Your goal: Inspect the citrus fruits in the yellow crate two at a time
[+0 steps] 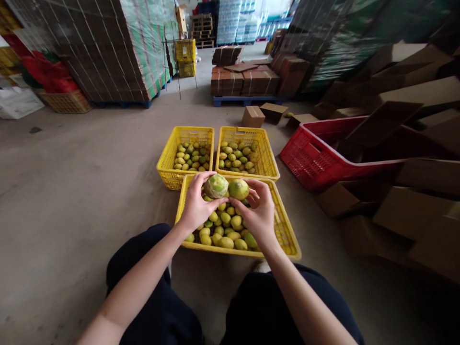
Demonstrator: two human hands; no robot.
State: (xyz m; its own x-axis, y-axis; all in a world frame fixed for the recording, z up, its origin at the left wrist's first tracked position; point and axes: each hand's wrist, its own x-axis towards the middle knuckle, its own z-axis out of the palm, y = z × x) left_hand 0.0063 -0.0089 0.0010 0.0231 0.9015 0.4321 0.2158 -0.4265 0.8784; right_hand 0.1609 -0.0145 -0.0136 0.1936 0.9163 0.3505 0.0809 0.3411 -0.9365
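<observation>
My left hand is closed around a green lemon with pale, rough scarring on its skin. In my right hand is a smoother yellow-green lemon, gripped between thumb and fingers. The two fruits are side by side, close together, above the near yellow crate. Many yellow and green lemons lie loose in that crate, partly hidden by my hands. Beyond it stand a left yellow crate and a right yellow crate, both also holding lemons.
To the right, a red crate sits among piled cardboard boxes. Small cartons lie behind the yellow crates. Farther back are flattened cardboard bundles on a blue pallet and a tall wrapped stack at left.
</observation>
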